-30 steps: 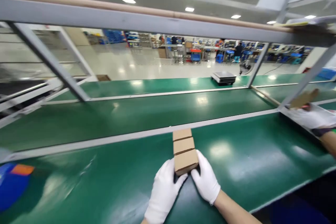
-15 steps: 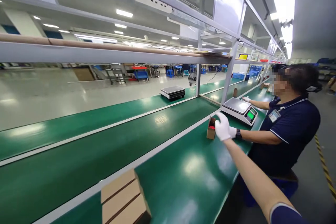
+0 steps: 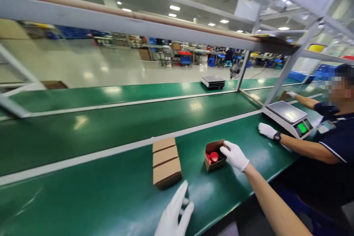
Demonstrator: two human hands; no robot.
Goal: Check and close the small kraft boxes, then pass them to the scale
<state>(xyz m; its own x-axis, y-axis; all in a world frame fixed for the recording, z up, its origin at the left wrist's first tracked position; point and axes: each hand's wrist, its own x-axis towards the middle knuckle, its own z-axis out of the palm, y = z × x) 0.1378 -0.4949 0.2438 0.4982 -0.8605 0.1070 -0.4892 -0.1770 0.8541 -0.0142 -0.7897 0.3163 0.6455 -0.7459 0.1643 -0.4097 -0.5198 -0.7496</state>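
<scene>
An open cardboard box (image 3: 210, 166) stands on the green bench, its flap raised, with a red round item (image 3: 214, 156) and something dark inside. My right hand (image 3: 235, 155), in a white glove, grips the box's right side between thumb and fingers. Lower down, my left hand (image 3: 177, 212), also gloved in white, has its fingers spread and holds nothing. Just beyond its fingertips sit three closed cardboard boxes (image 3: 166, 156), lined up side by side and touching.
A co-worker's gloved hand (image 3: 267, 130) rests on the bench at right, by a weighing scale (image 3: 287, 112) with a green display. A second scale (image 3: 212, 81) stands on the far strip. Grey frame posts (image 3: 243, 70) rise behind the green bench (image 3: 91, 199).
My view has swung left. My right hand has brought the open box from beside the co-worker towards the three closed boxes. My left hand has come into view.
</scene>
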